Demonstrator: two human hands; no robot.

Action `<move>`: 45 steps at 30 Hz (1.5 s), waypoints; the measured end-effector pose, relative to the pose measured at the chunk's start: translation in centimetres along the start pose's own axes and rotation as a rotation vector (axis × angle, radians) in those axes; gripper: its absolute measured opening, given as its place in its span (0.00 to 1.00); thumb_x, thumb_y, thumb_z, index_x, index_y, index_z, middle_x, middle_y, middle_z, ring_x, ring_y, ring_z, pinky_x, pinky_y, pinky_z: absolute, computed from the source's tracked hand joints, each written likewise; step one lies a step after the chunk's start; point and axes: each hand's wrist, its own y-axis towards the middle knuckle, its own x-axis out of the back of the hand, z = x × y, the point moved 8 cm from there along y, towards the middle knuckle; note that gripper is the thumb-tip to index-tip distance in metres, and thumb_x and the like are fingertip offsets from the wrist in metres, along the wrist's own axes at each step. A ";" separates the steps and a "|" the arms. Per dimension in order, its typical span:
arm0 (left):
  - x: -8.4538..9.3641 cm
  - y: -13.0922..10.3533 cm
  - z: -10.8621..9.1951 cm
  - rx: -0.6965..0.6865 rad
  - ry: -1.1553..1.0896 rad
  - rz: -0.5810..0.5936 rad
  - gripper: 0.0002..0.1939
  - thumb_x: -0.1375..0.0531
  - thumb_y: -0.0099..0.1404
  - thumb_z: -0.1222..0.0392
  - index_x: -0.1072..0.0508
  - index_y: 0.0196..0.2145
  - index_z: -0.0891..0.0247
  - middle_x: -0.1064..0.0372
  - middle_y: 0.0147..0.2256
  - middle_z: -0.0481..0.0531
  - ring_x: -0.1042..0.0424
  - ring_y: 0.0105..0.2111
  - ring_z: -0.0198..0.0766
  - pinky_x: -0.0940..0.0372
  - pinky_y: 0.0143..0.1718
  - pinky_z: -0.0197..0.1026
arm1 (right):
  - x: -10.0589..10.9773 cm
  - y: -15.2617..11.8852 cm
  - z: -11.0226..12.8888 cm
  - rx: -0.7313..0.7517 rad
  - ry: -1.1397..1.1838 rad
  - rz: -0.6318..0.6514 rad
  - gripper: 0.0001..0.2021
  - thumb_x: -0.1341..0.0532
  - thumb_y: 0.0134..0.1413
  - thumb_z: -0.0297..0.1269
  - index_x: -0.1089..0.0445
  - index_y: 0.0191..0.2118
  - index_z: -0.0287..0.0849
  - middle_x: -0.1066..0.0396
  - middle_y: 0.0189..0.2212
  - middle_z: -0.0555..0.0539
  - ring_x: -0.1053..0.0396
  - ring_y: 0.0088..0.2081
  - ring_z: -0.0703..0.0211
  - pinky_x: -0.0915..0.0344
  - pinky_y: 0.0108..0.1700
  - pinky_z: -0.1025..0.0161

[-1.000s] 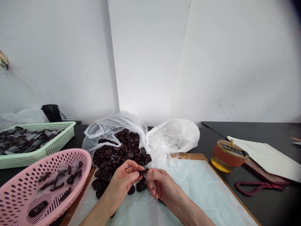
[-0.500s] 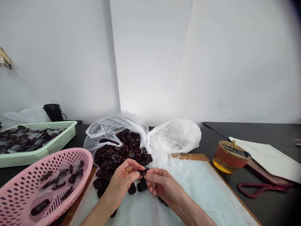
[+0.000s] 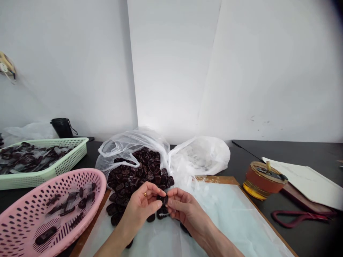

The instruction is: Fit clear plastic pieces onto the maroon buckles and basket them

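Note:
Between the fingertips of both hands is a small dark brown, glossy carved piece (image 3: 164, 199). My left hand (image 3: 143, 203), with a ring on one finger, pinches it from the left. My right hand (image 3: 183, 207) grips its other side with thumb and fingers. Just behind them, a heap of similar dark pieces (image 3: 142, 167) spills out of a clear plastic bag (image 3: 128, 137). A few loose pieces (image 3: 162, 213) lie under and beside the hands on the pale sheet (image 3: 230, 214).
At left, a pink basket (image 3: 100, 184) and a green basket (image 3: 80, 151) hold dark pieces in clear bags. A white bag (image 3: 206, 153) stands behind. To the right are an amber tape roll (image 3: 264, 180), red-handled scissors (image 3: 292, 217) and white paper (image 3: 302, 178). A black cup (image 3: 62, 127) stands far left.
The small dark piece has been turned between my fingertips, and more of its face shows. Both hands stay in nearly the same place; the view has shifted very slightly.

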 end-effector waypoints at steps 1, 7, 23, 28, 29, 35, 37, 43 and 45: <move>0.0 0.0 0.0 0.000 -0.004 0.004 0.08 0.34 0.53 0.66 0.27 0.33 0.60 0.23 0.35 0.51 0.28 0.38 0.41 0.36 0.43 0.42 | 0.0 0.0 -0.1 0.006 0.005 -0.002 0.17 0.23 0.37 0.37 0.28 0.33 0.39 0.27 0.24 0.52 0.34 0.23 0.69 0.41 0.28 0.71; 0.2 0.0 -0.1 -0.001 0.002 -0.008 0.08 0.34 0.54 0.66 0.27 0.33 0.59 0.22 0.35 0.50 0.28 0.39 0.41 0.37 0.44 0.41 | -0.2 -0.1 0.3 0.032 0.039 -0.014 0.17 0.24 0.39 0.36 0.29 0.33 0.40 0.28 0.22 0.54 0.34 0.24 0.69 0.39 0.29 0.71; 0.3 0.1 -0.3 -0.039 0.010 0.033 0.09 0.35 0.56 0.68 0.28 0.35 0.60 0.22 0.36 0.50 0.28 0.39 0.39 0.36 0.45 0.41 | -0.1 0.0 0.2 0.065 0.046 -0.006 0.14 0.24 0.42 0.36 0.28 0.31 0.38 0.27 0.24 0.51 0.31 0.28 0.68 0.35 0.33 0.71; 0.5 0.1 -0.4 -0.059 0.025 0.031 0.09 0.35 0.57 0.68 0.28 0.36 0.61 0.23 0.37 0.51 0.28 0.39 0.40 0.35 0.44 0.41 | -0.6 -0.2 0.5 0.067 0.043 0.047 0.14 0.25 0.44 0.36 0.27 0.34 0.37 0.26 0.27 0.49 0.30 0.31 0.67 0.33 0.37 0.69; 0.6 0.1 -0.4 -0.060 0.028 0.029 0.09 0.35 0.57 0.67 0.28 0.36 0.61 0.23 0.38 0.51 0.28 0.40 0.40 0.35 0.44 0.42 | -0.7 -0.3 0.5 0.066 0.040 0.047 0.14 0.25 0.45 0.37 0.27 0.34 0.37 0.26 0.27 0.49 0.30 0.31 0.66 0.33 0.38 0.69; 0.4 0.1 -0.3 -0.054 0.003 0.037 0.10 0.34 0.56 0.67 0.28 0.37 0.61 0.23 0.38 0.52 0.28 0.41 0.41 0.36 0.46 0.43 | -0.1 0.1 -0.1 0.056 0.040 0.016 0.15 0.24 0.42 0.36 0.29 0.33 0.39 0.28 0.25 0.53 0.30 0.28 0.67 0.34 0.33 0.70; 0.3 0.1 -0.2 -0.047 -0.011 0.040 0.10 0.34 0.56 0.67 0.28 0.36 0.61 0.23 0.38 0.52 0.28 0.41 0.41 0.36 0.46 0.43 | 0.0 0.3 -0.4 0.052 0.048 0.023 0.16 0.24 0.41 0.35 0.30 0.32 0.39 0.28 0.24 0.53 0.30 0.27 0.68 0.34 0.32 0.71; 0.3 0.1 0.3 -0.003 -0.048 0.040 0.10 0.34 0.56 0.67 0.29 0.36 0.60 0.23 0.37 0.51 0.27 0.40 0.40 0.36 0.44 0.42 | -0.2 0.3 -0.3 0.076 0.076 0.051 0.15 0.24 0.42 0.35 0.30 0.30 0.39 0.28 0.23 0.53 0.30 0.26 0.68 0.34 0.30 0.72; 0.4 0.1 0.3 0.001 -0.046 0.047 0.11 0.34 0.55 0.67 0.29 0.36 0.60 0.23 0.37 0.51 0.27 0.39 0.39 0.35 0.43 0.41 | -0.4 0.2 -0.3 0.071 0.069 0.053 0.15 0.24 0.42 0.35 0.30 0.30 0.39 0.27 0.23 0.52 0.29 0.27 0.67 0.33 0.30 0.72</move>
